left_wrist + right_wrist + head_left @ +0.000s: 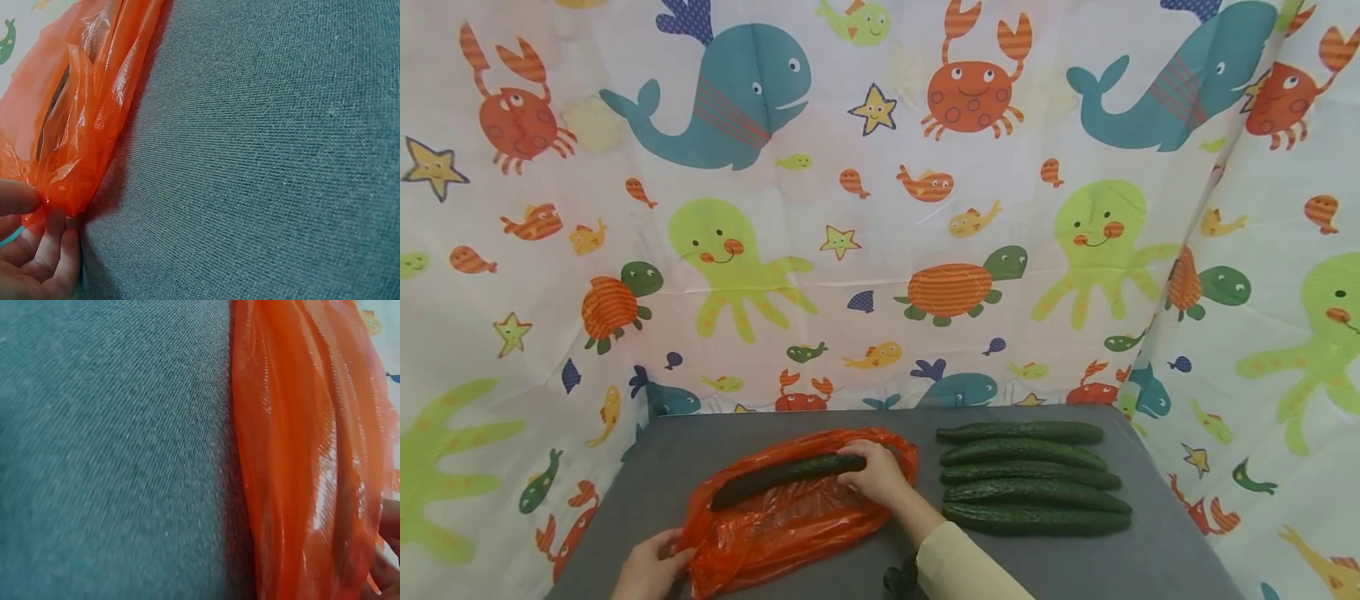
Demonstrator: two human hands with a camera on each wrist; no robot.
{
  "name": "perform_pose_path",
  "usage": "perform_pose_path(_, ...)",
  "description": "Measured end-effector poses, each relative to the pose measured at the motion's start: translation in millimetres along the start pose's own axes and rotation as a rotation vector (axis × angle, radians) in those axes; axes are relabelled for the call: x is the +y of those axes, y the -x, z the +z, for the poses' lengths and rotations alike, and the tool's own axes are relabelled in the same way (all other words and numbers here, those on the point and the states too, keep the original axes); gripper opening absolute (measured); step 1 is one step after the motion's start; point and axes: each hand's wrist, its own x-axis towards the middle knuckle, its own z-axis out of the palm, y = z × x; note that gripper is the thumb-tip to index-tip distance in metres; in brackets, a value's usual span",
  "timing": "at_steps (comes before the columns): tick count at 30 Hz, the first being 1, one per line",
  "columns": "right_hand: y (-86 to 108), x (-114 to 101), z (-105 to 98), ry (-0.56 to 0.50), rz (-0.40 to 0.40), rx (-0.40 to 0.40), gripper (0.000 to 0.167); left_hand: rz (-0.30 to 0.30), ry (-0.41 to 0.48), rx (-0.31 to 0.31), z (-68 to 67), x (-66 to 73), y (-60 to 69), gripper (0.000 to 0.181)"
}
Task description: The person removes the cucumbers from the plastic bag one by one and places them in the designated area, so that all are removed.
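Observation:
A red-orange plastic bag (790,533) lies spread on the grey table, its mouth gaping upward. Inside it, along the far side, rests a dark green cucumber (775,479). My right hand (874,475) grips the cucumber near its right end, fingers over the top. At the bag's near left corner my left hand (653,565) pinches the plastic; the left wrist view shows the thumb and fingers of that hand (40,250) on the gathered film. In the right wrist view the bag's side (306,456) hides most of the right hand (389,550).
Several cucumbers (1033,492) lie side by side in a stack of rows on the table's right. A small black object (901,579) sits by the right sleeve, partly hidden. A sea-animal printed curtain (880,292) encloses the grey table (1157,558) at the back and sides.

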Motion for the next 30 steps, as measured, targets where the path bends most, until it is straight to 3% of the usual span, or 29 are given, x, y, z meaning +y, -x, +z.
perform_pose_path(7, -8.8, 2, 14, 0.158, -0.011, 0.026, 0.048, -0.017, 0.026, -0.005, 1.1, -4.4, -6.0, 0.060)
perform_pose_path(12, -13.4, 2, 23, 0.249, -0.023, 0.050, 0.047, -0.005, 0.027, -0.002, 1.3, 0.4, -1.5, 0.057)
perform_pose_path(21, -15.0, -5, 21, 0.232, 0.027, 0.139, 0.029, 0.014, -0.001, 0.006, 2.2, 7.6, 2.6, 0.055)
perform_pose_path(30, -4.2, -16, 8, 0.271, -0.041, 0.087, 0.030, -0.005, 0.027, -0.001, 1.8, 3.1, 2.5, 0.058)
